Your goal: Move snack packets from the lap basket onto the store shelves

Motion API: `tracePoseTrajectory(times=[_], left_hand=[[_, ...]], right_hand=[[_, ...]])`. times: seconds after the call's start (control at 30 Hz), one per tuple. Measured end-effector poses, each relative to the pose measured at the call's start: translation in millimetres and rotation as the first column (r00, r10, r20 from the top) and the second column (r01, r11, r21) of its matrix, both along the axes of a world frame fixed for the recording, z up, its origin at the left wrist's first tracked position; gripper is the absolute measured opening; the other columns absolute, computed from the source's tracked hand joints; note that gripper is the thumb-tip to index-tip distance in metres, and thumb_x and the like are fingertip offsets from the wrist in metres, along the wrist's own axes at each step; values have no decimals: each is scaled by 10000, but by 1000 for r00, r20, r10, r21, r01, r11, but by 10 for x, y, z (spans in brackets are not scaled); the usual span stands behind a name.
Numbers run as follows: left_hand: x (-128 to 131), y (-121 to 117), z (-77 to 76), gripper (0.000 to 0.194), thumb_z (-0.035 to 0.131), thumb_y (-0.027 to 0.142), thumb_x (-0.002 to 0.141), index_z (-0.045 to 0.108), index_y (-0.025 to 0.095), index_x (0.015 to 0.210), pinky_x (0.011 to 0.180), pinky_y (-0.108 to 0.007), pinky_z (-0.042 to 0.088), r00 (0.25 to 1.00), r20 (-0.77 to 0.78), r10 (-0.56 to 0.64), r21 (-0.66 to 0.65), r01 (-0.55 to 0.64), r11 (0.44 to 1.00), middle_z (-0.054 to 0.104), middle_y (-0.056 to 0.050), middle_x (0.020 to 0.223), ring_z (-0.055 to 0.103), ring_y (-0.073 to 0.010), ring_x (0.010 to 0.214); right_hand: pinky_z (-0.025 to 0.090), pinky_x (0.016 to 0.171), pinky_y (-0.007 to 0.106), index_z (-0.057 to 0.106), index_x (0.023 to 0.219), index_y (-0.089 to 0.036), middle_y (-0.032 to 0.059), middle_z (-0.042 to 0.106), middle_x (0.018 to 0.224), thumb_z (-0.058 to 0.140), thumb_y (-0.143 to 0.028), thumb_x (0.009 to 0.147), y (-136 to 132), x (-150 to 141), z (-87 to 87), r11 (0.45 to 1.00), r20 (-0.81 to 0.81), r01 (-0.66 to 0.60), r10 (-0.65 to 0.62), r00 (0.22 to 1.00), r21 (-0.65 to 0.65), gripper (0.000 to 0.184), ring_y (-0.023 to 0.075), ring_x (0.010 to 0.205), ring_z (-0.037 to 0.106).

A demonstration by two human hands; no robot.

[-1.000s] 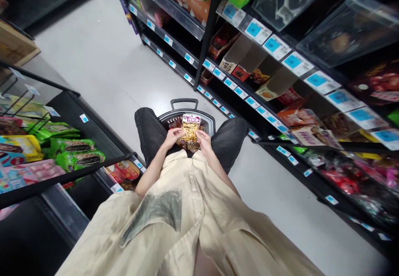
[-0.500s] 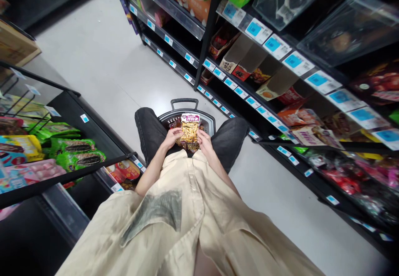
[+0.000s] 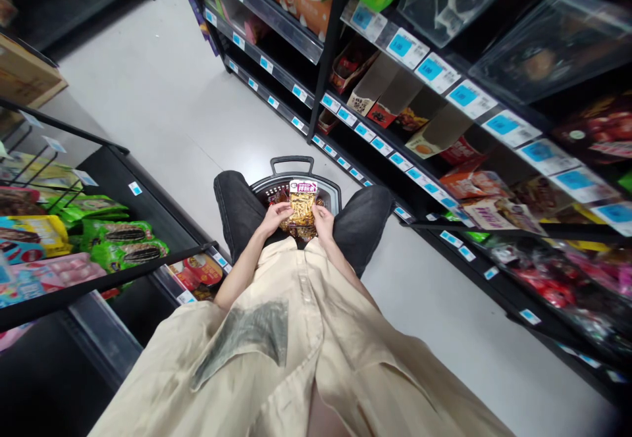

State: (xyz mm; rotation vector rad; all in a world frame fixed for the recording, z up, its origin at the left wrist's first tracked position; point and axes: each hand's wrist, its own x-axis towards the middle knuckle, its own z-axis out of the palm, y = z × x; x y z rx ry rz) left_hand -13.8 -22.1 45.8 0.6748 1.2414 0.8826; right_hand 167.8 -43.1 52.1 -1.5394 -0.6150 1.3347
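Note:
Between my two hands I see a small snack packet [image 3: 303, 205], golden brown with a purple and white header. My left hand [image 3: 278, 216] pinches its left edge, and my right hand [image 3: 323, 221] is closed on its right edge. The packet is held above a dark shopping basket [image 3: 332, 190], which stands between my bent knees with its handle folded outward. More shiny packets [image 3: 302, 231] lie in the basket below, partly hidden by the held packet and my hands.
On the right runs a tall black shelf [image 3: 375, 139] with price labels, small boxes and bagged goods. To the left, a lower rack [image 3: 123, 190] holds green seed bags [image 3: 128, 251] and other packets. A cardboard box [image 3: 29, 72] sits farther left. Grey floor [image 3: 162, 88] stretches ahead.
The packet has shifted very slightly to the right between my hands. Both hands stay closed at its edges, and the basket has not moved.

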Motion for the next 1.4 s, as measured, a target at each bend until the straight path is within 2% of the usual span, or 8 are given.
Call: tracePoseTrajectory(times=[0.13, 0.2, 0.3, 0.4, 0.57, 0.87, 1.17, 1.4], left_hand=[[1, -14, 15, 550, 897, 429, 603, 739, 134, 1040, 736, -306, 554, 999, 35, -34, -5, 34, 999, 746, -89, 970, 682, -182, 813], [9, -26, 52, 618, 912, 386, 592, 714, 141, 1124, 754, -322, 575, 993, 82, -86, -5, 87, 996, 744, -105, 1027, 698, -203, 861], [26, -45, 114, 786, 948, 289, 528, 658, 147, 1245, 777, -362, 595, 959, 143, -244, 22, 243, 970, 746, -119, 1065, 715, -230, 883], [34, -53, 145, 767, 941, 294, 549, 665, 130, 1246, 768, -376, 599, 934, 129, -332, 67, 326, 943, 761, -116, 999, 725, -240, 843], [20, -49, 118, 612, 911, 365, 605, 737, 104, 1131, 744, -379, 591, 949, 33, -312, 103, 308, 946, 772, -118, 957, 723, -243, 770], [24, -63, 56, 557, 874, 368, 658, 742, 67, 1108, 864, -392, 575, 963, -115, -243, 209, 263, 942, 772, -145, 1038, 732, -269, 903], [19, -69, -6, 456, 825, 359, 705, 769, 71, 1054, 818, -356, 581, 930, -322, -177, 270, 270, 924, 787, -122, 977, 731, -253, 863], [0, -65, -23, 378, 802, 329, 727, 783, 76, 1007, 793, -346, 571, 913, -371, -172, 293, 291, 911, 787, -110, 944, 724, -248, 826]], right_hand=[[495, 657, 260, 673, 827, -198, 24, 710, 767, 651, -615, 800, -19, -6, 1, 996, 161, -2, -13, 987, 93, 419, 175, 724, 634], [492, 649, 257, 655, 843, -201, 21, 707, 755, 632, -604, 822, -20, 1, 20, 994, 172, 8, -26, 985, 105, 404, 171, 702, 636], [492, 643, 259, 625, 837, -203, 23, 699, 748, 631, -600, 822, -12, 8, 35, 992, 162, 54, -72, 984, 110, 397, 169, 689, 634], [494, 641, 261, 614, 828, -203, 23, 693, 750, 636, -613, 810, -4, 4, 28, 993, 132, 45, -59, 989, 105, 411, 171, 695, 638], [508, 661, 267, 615, 831, -203, 25, 699, 776, 644, -622, 798, -2, -6, 36, 993, 102, 34, -45, 994, 113, 422, 173, 710, 649], [537, 680, 281, 627, 863, -185, 26, 719, 776, 661, -668, 771, -8, -17, 32, 995, 78, 27, -35, 996, 100, 493, 182, 722, 672], [548, 680, 279, 648, 860, -174, 41, 732, 786, 664, -666, 769, -10, -16, 36, 997, 95, 14, -21, 995, 77, 501, 187, 724, 686], [533, 665, 273, 659, 854, -167, 39, 724, 776, 664, -644, 781, -12, -3, 57, 996, 93, 1, -10, 996, 89, 483, 177, 696, 667]])
